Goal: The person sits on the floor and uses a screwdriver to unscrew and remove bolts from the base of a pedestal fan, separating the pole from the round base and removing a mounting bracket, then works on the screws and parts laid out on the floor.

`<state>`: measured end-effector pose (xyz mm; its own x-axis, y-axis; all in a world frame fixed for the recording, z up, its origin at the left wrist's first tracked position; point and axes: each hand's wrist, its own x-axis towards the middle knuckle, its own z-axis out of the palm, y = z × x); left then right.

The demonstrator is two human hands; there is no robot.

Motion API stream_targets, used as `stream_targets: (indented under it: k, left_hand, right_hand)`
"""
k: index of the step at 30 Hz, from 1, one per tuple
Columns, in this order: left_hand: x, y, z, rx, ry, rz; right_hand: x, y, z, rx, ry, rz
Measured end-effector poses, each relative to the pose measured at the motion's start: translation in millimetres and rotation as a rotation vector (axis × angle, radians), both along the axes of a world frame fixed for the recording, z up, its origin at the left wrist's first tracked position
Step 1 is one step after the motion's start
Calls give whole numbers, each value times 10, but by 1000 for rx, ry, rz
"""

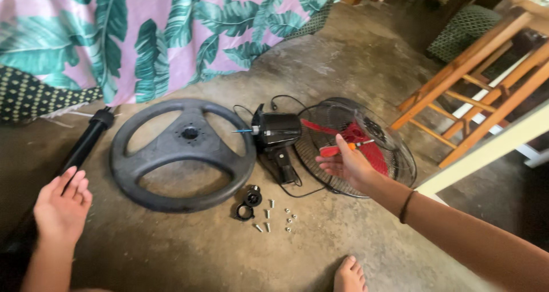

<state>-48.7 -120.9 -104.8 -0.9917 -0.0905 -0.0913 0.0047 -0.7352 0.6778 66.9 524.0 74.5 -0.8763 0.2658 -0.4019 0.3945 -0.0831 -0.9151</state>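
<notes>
Over the wire fan guard, the right hand is holding a red-handled screwdriver in a loose pinch, palm up, tip pointing away from the wrist; I'd say tightening the fingers round the handle would be steadying it before it's going near any screw. Left of that grip, the black fan motor housing is lying on its side, shaft pointing at the round spoked base, with screws and nuts sitting just below it. The left hand is resting flat and open on the black stand pole, gripping nothing.
</notes>
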Motion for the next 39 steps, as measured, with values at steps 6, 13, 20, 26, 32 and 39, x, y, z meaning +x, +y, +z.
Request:
stream_targets:
  k: [6,13,20,26,32,39]
  left_hand:
    - [-6,-54,-73,12,40,-20]
    - [-61,-22,-150,-75,91,-13]
    - [10,-15,-31,-29,25,-3]
    - [-69,7,-8,23,53,-9]
    - [-124,12,-44,10,-6,18]
    - [-98,13,56,-183,-63,159]
  right_hand:
    - [-24,129,-96,-10,45,-30]
    - [-7,204,-206,58,34,-119]
    - [-39,191,-253,24,37,-108]
    - [-115,134,-277,25,39,-61]
    - [-266,-117,-190,-13,20,2]
    - [-346,-467,-141,-19,-7,84]
